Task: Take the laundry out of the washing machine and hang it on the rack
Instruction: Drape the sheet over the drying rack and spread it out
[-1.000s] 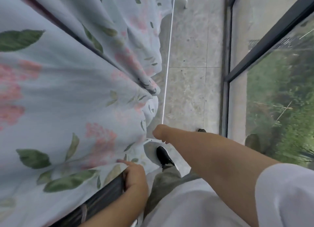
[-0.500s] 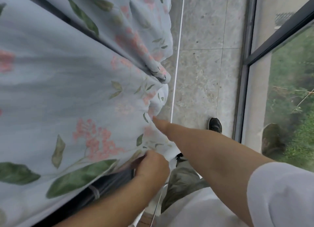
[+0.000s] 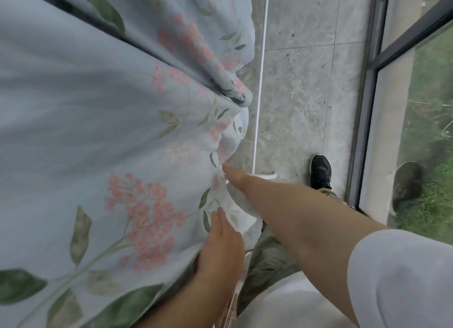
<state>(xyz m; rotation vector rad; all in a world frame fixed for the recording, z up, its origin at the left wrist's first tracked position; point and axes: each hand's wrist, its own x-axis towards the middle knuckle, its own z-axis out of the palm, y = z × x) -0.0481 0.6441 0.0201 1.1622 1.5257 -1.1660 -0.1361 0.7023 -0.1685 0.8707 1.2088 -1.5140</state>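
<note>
Item one, floral sheet (image 3: pixel 98 131): I see it draped over the rack (image 3: pixel 259 82), folds running away from me, its right edge bunched just beside the white rail. Left hand (image 3: pixel 220 244), the nearer, lies flat-fingered on that edge. Right hand (image 3: pixel 234 177) reaches the hem farther along; I cannot tell its grip.
</note>
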